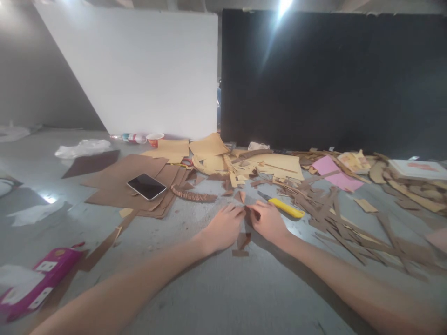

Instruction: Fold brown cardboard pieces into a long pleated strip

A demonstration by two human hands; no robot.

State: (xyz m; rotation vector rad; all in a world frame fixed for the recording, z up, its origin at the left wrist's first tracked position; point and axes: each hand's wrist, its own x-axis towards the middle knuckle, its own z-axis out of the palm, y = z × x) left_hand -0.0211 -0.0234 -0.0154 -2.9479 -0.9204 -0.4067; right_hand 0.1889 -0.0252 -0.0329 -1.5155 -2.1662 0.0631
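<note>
My left hand (225, 228) rests low over the grey table, its fingers curled together and what they hold, if anything, hidden. Close beside it, my right hand (268, 222) pinches thumb and forefinger on a small dark brown bit of paper. A folded brown paper piece (240, 196) lies just beyond the fingertips. Nearer to me, between the wrists, are a bent brown paper scrap (243, 240) and a flat strip (240, 253). A yellow utility knife (286, 207) lies right of my right hand, its blade out and pointing left. Left of it, a ridged brown paper strip (193, 194) curves across the table.
A smartphone (146, 186) lies on brown paper sheets (115, 181). Cut brown strips (342, 228) cover the right side. Tan sheets (279, 165), pink paper (330, 172) and a paper cup (154, 139) are farther back. A magenta tissue pack (52, 274) is front left.
</note>
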